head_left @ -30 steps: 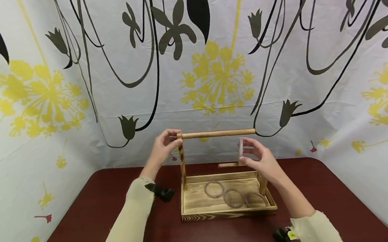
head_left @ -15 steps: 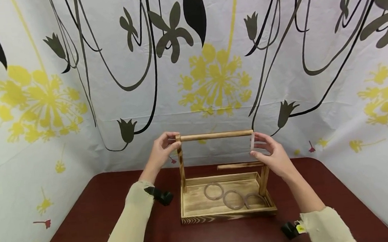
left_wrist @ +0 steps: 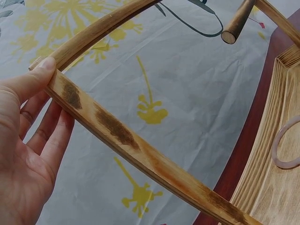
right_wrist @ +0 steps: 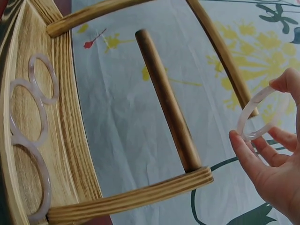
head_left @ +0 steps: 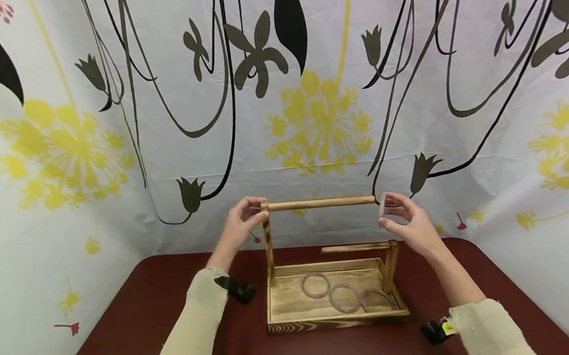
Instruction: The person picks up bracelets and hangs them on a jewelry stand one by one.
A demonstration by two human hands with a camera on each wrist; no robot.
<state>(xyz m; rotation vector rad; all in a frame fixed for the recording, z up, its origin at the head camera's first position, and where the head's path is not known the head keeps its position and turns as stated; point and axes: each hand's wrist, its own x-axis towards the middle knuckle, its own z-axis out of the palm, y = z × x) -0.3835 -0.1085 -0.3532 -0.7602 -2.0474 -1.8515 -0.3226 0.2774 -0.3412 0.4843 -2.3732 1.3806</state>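
Note:
In the head view my left hand (head_left: 240,220) pinches the top corner of a wooden bangle stand, where the left post (head_left: 268,245) meets the long upper bar (head_left: 321,203). Thumb and fingers lie on opposite sides of that corner in the left wrist view. My right hand (head_left: 408,223) holds a pale translucent bangle (head_left: 382,205) upright between thumb and fingertips, just right of the upper bar's free end. In the right wrist view the bar's tip overlaps the ring. Three more bangles (right_wrist: 46,183) lie in the stand's tray (head_left: 338,322).
A shorter lower bar (head_left: 355,247) points left from the right post (head_left: 391,266), beneath the upper bar. The stand sits on a dark red table (head_left: 238,348). Behind it hangs a white cloth (head_left: 162,153) with printed flowers. Each wrist carries a small black camera (head_left: 242,291).
My right hand has carried the bangle rightward from below the upper bar to beyond its free end. The left hand keeps its grip on the corner.

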